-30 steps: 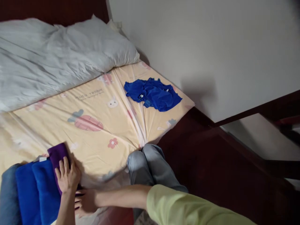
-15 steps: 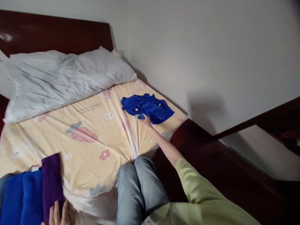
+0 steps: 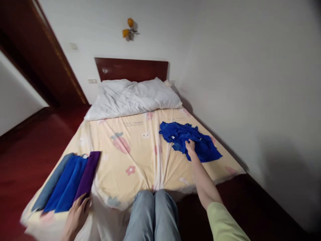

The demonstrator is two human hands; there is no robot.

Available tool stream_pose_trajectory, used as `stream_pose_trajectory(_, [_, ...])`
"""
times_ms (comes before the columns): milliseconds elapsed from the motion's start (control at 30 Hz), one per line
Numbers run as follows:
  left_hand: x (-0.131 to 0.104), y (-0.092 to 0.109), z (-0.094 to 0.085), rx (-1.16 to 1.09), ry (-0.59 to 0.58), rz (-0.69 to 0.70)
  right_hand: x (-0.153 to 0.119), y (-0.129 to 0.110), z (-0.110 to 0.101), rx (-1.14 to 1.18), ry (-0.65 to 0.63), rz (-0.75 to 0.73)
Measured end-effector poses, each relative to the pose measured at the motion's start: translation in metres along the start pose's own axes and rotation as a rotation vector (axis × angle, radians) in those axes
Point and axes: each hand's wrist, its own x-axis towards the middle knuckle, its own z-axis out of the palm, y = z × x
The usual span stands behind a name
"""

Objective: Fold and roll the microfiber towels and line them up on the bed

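Note:
My right hand (image 3: 190, 146) is closed, fingers pinched on the near edge of a crumpled pile of blue clothing (image 3: 203, 149) on the right of the bed. Small white labels show on that pile. On the left, my left hand (image 3: 79, 211) rests with fingers apart at the near end of a folded purple cloth (image 3: 88, 174). Beside the purple one lie blue folded cloths (image 3: 65, 182) and a grey-blue one (image 3: 52, 182), in a row of long strips.
The bed has a yellow patterned sheet (image 3: 140, 154), a white pillow (image 3: 132, 98) and a dark wooden headboard (image 3: 132, 68). A wall (image 3: 238, 83) runs along the right. Dark red floor (image 3: 20, 167) lies to the left.
My view has swung up and left, so more of the room shows. My right hand has shifted rightward along the blue pile's near edge. My left hand stays by the purple cloth.

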Motion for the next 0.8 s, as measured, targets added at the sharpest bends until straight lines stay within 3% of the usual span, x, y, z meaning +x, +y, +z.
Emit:
stream_pose_trajectory(67, [0.004, 0.013, -0.008, -0.012, -0.012, 0.01, -0.012, -0.008, 0.0, 0.043, -0.03, -0.053])
stream_pose_trajectory(167, [0.014, 0.04, -0.019, -0.067, -0.062, 0.024, -0.044, -0.032, 0.002, 0.234, -0.087, -0.304])
stream_pose_trajectory(267, [0.029, 0.073, -0.03, -0.175, -0.101, 0.023, -0.09, -0.069, 0.0, 0.433, -0.146, -0.531])
stream_pose_trajectory(400, [0.052, 0.118, -0.053, -0.387, -0.068, 0.044, -0.15, -0.132, -0.008, 0.581, -0.229, -0.603])
stream_pose_trajectory(533, [0.071, 0.167, -0.085, -0.613, -0.04, 0.11, -0.197, -0.193, -0.02, 0.697, -0.342, -0.658])
stream_pose_trajectory(667, [0.083, 0.222, -0.125, -0.855, -0.037, 0.06, -0.236, -0.251, -0.036, 0.755, -0.429, -0.764])
stream_pose_trajectory(800, [0.092, 0.266, -0.166, -0.939, 0.043, 0.033, -0.273, -0.295, -0.05, 0.68, -0.409, -0.928])
